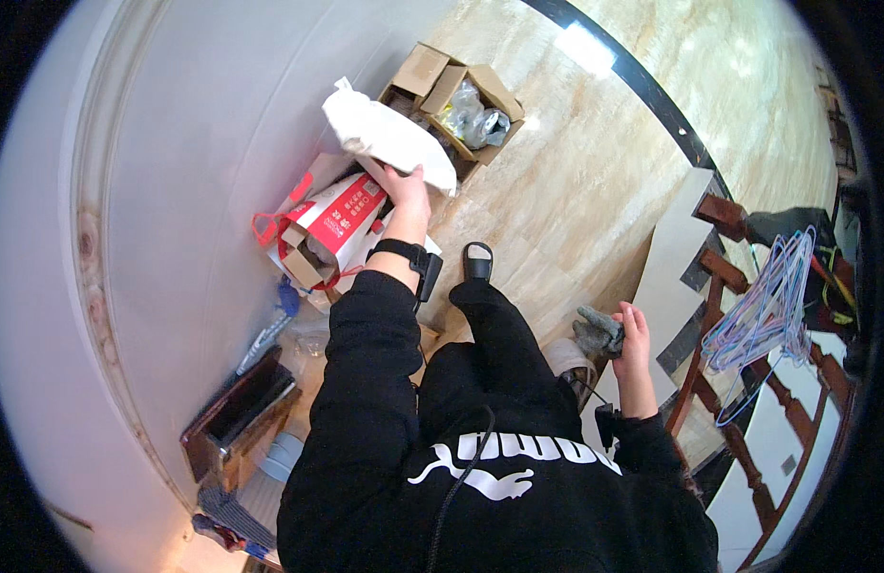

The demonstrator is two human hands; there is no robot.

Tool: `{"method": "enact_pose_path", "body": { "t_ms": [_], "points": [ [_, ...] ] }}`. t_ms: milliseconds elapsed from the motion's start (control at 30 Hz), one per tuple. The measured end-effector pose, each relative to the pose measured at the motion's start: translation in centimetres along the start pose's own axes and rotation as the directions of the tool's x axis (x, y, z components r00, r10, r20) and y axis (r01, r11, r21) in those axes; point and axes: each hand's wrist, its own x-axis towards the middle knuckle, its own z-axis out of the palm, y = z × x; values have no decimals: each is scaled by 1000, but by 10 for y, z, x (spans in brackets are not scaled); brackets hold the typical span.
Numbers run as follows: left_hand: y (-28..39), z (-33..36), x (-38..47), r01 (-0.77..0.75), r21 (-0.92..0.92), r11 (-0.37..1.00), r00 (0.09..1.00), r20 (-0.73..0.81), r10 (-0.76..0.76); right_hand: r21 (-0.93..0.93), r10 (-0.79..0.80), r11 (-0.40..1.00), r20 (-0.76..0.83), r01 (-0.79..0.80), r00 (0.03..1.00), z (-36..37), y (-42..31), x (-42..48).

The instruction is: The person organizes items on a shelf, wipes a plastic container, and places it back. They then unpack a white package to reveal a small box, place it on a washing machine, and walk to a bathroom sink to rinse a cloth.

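Note:
My left hand (pixel 406 188) grips the lower edge of a white bag or packet (pixel 388 132), held above the floor between a paper bag and a cardboard box. The red and white paper bag (pixel 339 216), printed with writing, lies just below and left of that hand, with cardboard inside it. Over on the right, my right hand (pixel 634 336) holds a grey cloth (pixel 598 332) at its fingertips, beside the stair edge. Part of the cloth is bunched up, and its exact kind cannot be told.
An open cardboard box (pixel 478 107) holds clear plastic packaging. At the right, plastic hangers (pixel 764 301) hang on the wooden stair railing (pixel 786 401). A bucket (pixel 569 362) stands near my legs. Along the left wall are a dark box-like object (pixel 245 408) and a grey-blue container (pixel 281 457).

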Motion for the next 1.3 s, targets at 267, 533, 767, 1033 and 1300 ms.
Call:
{"method": "enact_pose_path", "body": {
  "t_ms": [267, 533, 767, 1033, 1300],
  "points": [
    [-45, -54, -125, 161, 367, 916, 806, 487, -336, -131, -20, 991, 130, 37, 991, 37, 2, -4],
    [-25, -157, -72, -242, 441, 864, 933, 349, 84, -397, -131, 853, 463, 338, 877, 141, -17, 2],
    [23, -115, 43, -314, 561, 766, 939, 300, 166, -460, -53, 794, 601, 399, 798, 222, -17, 58],
    [14, 8, 182, -219, 889, 403, 952, 285, -110, -524, 164, 837, 513, 156, 842, 227, -35, 130],
    [44, 22, 86, -697, 679, 229, 711, 695, 104, -743, 20, 524, 500, 417, 866, 283, -94, 186]
  ]
}}
